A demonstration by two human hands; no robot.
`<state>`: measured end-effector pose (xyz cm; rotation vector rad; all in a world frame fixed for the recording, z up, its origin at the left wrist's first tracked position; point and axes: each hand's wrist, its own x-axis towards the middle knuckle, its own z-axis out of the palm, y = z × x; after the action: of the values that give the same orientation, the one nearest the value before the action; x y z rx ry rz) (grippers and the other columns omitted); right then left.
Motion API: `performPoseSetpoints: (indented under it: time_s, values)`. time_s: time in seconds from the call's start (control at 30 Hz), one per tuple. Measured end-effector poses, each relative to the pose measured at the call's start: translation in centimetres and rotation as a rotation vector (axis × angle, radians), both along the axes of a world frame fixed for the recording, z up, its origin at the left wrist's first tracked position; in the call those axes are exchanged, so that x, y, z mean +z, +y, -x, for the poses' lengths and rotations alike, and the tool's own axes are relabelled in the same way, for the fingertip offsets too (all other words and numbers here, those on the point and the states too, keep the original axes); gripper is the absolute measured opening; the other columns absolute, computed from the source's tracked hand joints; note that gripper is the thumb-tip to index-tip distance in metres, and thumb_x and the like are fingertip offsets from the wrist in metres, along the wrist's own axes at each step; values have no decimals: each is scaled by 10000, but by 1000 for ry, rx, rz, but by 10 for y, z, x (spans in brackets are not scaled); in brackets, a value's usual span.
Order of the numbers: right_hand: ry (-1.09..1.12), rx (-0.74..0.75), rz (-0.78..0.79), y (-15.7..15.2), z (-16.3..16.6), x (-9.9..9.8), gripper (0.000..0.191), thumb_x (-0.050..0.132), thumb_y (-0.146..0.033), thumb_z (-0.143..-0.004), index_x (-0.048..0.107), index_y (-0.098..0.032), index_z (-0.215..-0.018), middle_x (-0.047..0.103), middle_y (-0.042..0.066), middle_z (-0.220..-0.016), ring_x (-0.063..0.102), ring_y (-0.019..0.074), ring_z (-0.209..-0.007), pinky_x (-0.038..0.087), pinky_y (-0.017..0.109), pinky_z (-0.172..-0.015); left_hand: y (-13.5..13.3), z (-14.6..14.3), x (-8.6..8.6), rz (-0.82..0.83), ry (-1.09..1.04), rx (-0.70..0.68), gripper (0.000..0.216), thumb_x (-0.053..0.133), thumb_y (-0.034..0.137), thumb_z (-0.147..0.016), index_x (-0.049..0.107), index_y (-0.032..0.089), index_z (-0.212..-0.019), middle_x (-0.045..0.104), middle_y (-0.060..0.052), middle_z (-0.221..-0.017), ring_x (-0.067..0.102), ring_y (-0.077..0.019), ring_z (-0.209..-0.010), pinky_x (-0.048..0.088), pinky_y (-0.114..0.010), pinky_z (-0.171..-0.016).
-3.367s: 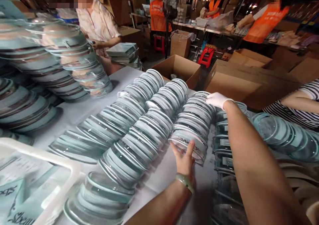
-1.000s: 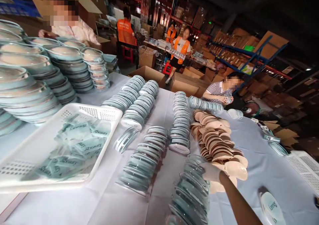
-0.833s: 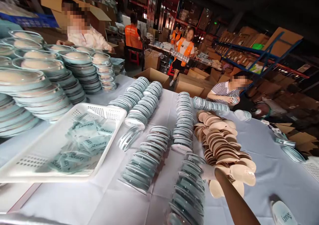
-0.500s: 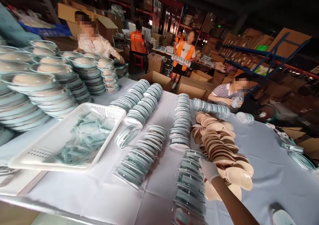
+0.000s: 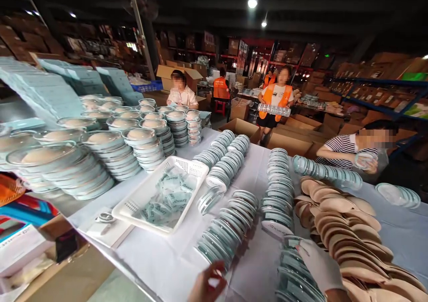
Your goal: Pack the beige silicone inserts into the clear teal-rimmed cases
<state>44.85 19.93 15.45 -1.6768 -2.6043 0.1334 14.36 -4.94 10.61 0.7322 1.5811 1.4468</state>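
Note:
My right hand, in a white glove, has its fingers closed on a round clear case at the far end of the nearest row of cases. Its thumb is hidden. Bare and half curled, my left hand is at the bottom centre by the near end of another row of cases. Small white coverings show on its fingers, which are apart with no case between them. Right of the gloved hand lies a long pile of beige, skin-coloured pads, overlapping one another.
A white plastic basket holds printed sachets. Tall stacks of cases with beige domes fill the left. More rows of cases stand ahead. A person in striped sleeves handles a case; another in an orange vest carries several.
The view has swung left and up, showing more of the left stacks. My left hand has come into view at the bottom. My right hand has moved from beside the near row onto it.

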Motion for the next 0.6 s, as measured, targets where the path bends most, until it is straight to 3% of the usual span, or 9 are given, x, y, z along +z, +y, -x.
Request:
performPoseSetpoints:
  time_s: [0.03,0.1,0.17,0.23,0.3,0.43,0.6]
  values:
    - [32,3,2,5,26,7,318,394,-382,-959,702,-403,-881,742,7,-1190,716,280,-1086,547,421,-918,15,31,-3,-21,187,5,474,723,674,-754,773,324,-1070,779,-121,-1095,733,-328,-892,601,-446,-723]
    - [105,17,38,22,87,17,346,382,-426,-967,715,-363,-1039,722,41,-1278,679,279,-1176,508,412,-1019,54,88,-10,1,606,13,464,579,523,-905,692,306,-1298,707,-127,-1329,690,-325,-1119,580,-460,-933]
    - [196,19,109,48,151,18,454,434,-439,-940,653,-264,-1297,638,78,-1427,572,260,-1346,414,370,-1150,99,130,-18,130,1002,-33,624,620,396,-896,515,294,-1502,557,-127,-1536,547,-352,-1363,458,-529,-1125]
    - [225,-33,157,78,207,9,666,474,-476,-913,495,-143,-1490,489,119,-1573,446,253,-1464,347,354,-1205,146,155,-29,275,1305,-138,829,727,326,-831,369,302,-1579,465,-151,-1608,434,-406,-1460,376,-630,-1169]
    - [208,-103,171,107,246,-5,799,509,-532,-887,413,-86,-1543,414,164,-1615,401,294,-1493,346,402,-1206,187,169,-41,329,1447,-227,840,749,247,-824,362,350,-1562,516,-156,-1571,483,-412,-1426,385,-660,-1150]
    - [220,-206,222,135,267,-36,692,523,-599,-867,610,-146,-1383,616,168,-1440,575,328,-1342,453,434,-1096,243,196,-55,219,1492,-298,756,638,130,-893,379,488,-1506,566,-78,-1542,562,-339,-1366,472,-571,-1104]
    - [316,-287,225,112,258,-62,624,455,-623,-879,679,-191,-1270,690,136,-1337,621,317,-1270,496,400,-1016,270,234,-51,172,1507,-376,721,538,88,-925,376,426,-1540,513,-128,-1578,486,-366,-1433,413,-650,-1119]
